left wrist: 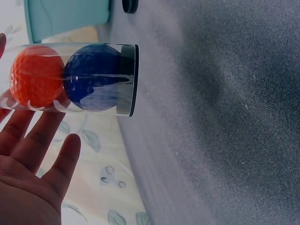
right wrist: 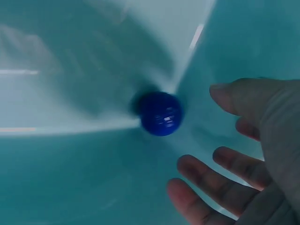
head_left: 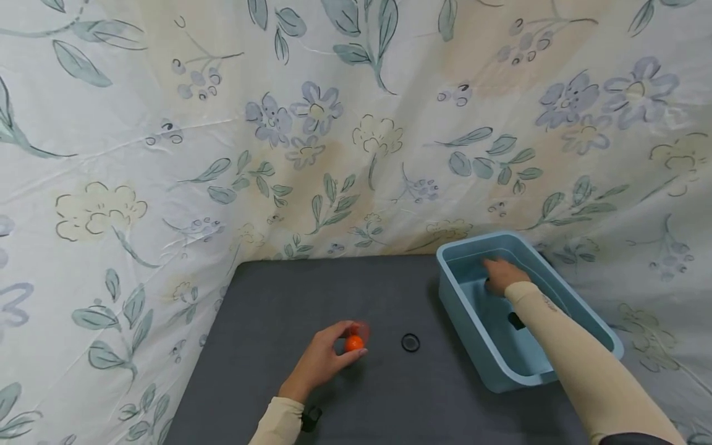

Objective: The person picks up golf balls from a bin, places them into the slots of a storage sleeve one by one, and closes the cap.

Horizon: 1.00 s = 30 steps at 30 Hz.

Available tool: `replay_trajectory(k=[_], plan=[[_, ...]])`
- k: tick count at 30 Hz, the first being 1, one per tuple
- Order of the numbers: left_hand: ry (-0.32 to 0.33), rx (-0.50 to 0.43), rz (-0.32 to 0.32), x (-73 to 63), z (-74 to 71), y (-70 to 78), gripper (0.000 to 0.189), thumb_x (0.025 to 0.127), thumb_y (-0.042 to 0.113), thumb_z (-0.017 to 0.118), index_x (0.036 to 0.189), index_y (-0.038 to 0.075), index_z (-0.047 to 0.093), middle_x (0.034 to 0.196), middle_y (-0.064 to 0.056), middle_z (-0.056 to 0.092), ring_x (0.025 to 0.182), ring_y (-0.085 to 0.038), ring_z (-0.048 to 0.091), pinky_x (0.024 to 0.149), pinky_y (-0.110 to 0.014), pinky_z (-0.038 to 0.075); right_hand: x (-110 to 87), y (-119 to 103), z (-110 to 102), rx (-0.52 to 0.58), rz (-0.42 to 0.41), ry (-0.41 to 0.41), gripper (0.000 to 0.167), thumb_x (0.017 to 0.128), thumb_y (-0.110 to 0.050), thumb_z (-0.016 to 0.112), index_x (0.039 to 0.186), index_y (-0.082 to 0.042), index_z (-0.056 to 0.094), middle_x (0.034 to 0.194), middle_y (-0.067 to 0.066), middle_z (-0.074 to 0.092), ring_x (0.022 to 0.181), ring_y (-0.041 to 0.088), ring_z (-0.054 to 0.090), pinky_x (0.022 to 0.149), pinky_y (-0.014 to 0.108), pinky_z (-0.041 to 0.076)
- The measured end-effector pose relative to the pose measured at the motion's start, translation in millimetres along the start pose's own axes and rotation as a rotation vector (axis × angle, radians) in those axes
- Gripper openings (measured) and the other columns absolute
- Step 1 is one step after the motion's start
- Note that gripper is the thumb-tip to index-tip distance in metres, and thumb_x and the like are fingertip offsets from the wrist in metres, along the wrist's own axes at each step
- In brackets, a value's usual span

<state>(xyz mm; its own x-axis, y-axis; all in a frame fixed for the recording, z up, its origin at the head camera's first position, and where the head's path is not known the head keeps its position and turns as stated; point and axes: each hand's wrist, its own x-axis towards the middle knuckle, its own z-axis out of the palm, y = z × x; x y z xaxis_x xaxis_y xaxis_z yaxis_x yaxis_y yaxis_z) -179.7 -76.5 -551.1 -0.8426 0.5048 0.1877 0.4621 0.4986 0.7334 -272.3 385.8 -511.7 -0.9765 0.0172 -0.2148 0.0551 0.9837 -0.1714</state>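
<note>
My left hand holds a clear tube upright above the dark table. Inside the tube, an orange golf ball sits on top of a dark blue golf ball, and a black cap closes the lower end. My right hand reaches down into a light blue bin. In the right wrist view a blue ball lies in a corner of the bin. The thumb and fingers of that hand are spread beside the ball, apart from it.
A black ring-shaped cap lies on the dark table, between the tube and the bin. Floral cloth hangs behind the table and along its sides. A small black device is at the left wrist.
</note>
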Motion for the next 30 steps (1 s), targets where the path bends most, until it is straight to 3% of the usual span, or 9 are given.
replay_trajectory(k=[5,8,12,18,22,26,30], plan=[[0.004,-0.009,-0.003,0.6,-1.5,0.8,0.047,0.093,0.05,0.075,0.133,0.028,0.063,0.122,0.008,0.071,0.108,-0.007,0.069,0.093,-0.04,0.061,11.9,16.3,16.0,-0.105,-0.044,0.046,0.029,0.097,-0.001,0.066,0.124,0.007,0.06,0.113,0.035,0.059,0.091,0.046,0.067,0.066,0.055,0.058],[0.002,-0.02,-0.007,0.6,-2.4,1.7,0.048,0.093,0.049,0.075,0.133,0.025,0.064,0.124,0.002,0.072,0.109,-0.009,0.069,0.093,-0.043,0.061,17.9,24.7,24.4,-0.152,-0.067,0.053,0.024,0.098,0.001,0.065,0.121,0.007,0.061,0.11,0.036,0.058,0.081,0.043,0.067,0.059,0.053,0.056],[0.002,-0.017,-0.012,1.1,-2.2,1.8,0.049,0.094,0.049,0.074,0.134,0.023,0.063,0.125,-0.003,0.072,0.109,-0.011,0.07,0.093,-0.045,0.061,23.9,30.1,29.8,-0.172,-0.072,0.056,0.016,0.097,0.004,0.064,0.113,0.006,0.062,0.104,0.034,0.059,0.076,0.041,0.066,0.056,0.053,0.055],[0.014,-0.015,-0.016,1.8,-2.8,0.4,0.047,0.093,0.048,0.076,0.133,0.027,0.063,0.124,0.001,0.072,0.109,-0.009,0.069,0.093,-0.041,0.061,25.2,29.6,32.0,-0.186,-0.072,0.052,0.006,0.096,0.006,0.062,0.102,0.005,0.063,0.1,0.032,0.059,0.076,0.042,0.066,0.058,0.055,0.056],[0.018,-0.014,-0.014,1.2,-4.1,-0.6,0.047,0.093,0.05,0.075,0.133,0.028,0.063,0.123,0.005,0.072,0.11,-0.009,0.07,0.093,-0.039,0.061,25.2,30.9,38.0,-0.197,-0.062,0.09,0.005,0.096,0.006,0.063,0.101,0.005,0.062,0.095,0.03,0.059,0.077,0.042,0.066,0.06,0.056,0.056],[0.015,-0.016,-0.024,-2.0,-5.3,-2.0,0.049,0.093,0.053,0.074,0.134,0.028,0.062,0.123,0.007,0.071,0.11,-0.01,0.07,0.093,-0.045,0.061,23.6,29.6,44.6,-0.203,-0.058,0.141,0.008,0.092,0.006,0.068,0.099,0.006,0.062,0.089,0.027,0.057,0.071,0.039,0.064,0.055,0.053,0.055],[0.018,-0.022,-0.015,-4.8,-7.9,-3.4,0.049,0.093,0.052,0.074,0.134,0.027,0.062,0.122,0.006,0.071,0.108,-0.01,0.07,0.092,-0.046,0.061,22.4,26.4,47.9,-0.195,-0.051,0.134,0.009,0.092,0.007,0.068,0.098,0.007,0.061,0.088,0.028,0.056,0.07,0.04,0.063,0.055,0.052,0.055]])
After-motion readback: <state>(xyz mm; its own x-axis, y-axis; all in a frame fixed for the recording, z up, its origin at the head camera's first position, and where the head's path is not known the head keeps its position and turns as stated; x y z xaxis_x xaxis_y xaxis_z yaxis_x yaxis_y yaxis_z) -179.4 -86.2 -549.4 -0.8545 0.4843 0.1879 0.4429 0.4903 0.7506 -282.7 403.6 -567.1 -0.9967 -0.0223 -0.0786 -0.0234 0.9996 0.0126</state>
